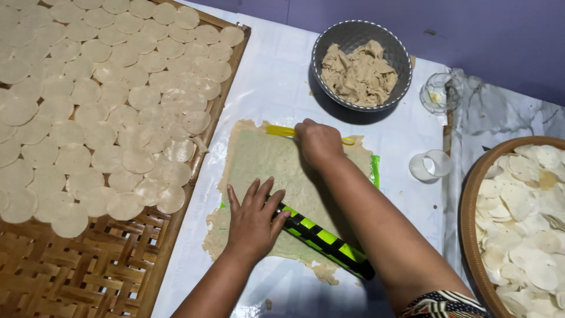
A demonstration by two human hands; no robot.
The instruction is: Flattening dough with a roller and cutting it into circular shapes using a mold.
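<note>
White plastic sheeting covers the counter [268,82], where a thin sheet of pale dough [276,171] lies spread flat between a woven bamboo tray [106,271] of cut dough rounds on the left and a grey bowl [329,44] of dough scraps behind. The left hand [254,221] presses flat on the sheet's near part, fingers apart, touching a green-and-black striped roller [326,238]; the right hand [318,143] has its fingers closed on a yellow scraper [279,131] at the far edge. Scraping well likely calls for a low, shallow blade and steady pressure from the flat hand (thin dough tears easily).
</note>
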